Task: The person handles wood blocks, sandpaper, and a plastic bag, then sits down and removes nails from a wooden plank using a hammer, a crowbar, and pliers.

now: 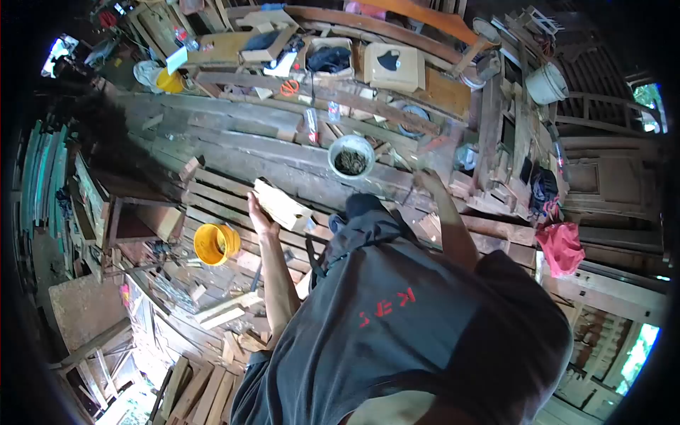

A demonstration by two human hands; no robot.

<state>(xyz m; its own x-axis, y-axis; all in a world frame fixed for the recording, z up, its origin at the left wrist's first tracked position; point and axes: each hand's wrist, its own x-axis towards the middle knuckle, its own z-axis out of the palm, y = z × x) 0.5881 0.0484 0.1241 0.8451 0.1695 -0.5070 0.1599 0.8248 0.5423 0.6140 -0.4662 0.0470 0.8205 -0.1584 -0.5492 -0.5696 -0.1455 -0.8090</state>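
Note:
My left hand is wrapped round the near-left edge of a pale wooden block, which is tilted in front of my body. My right hand is closed over the slatted floor to the right; a thin, dark shape shows by its fingers, too small to make out. Between and beyond the hands stands a grey bucket with dark small bits in it, perhaps nails. To the left of the block is a yellow bucket.
Boxes with dark cloth stand on a bench at the back, near orange-handled scissors. Plastic bottles stand before it. A wooden cabinet is at left, cut wood lower left, a pink bag at right.

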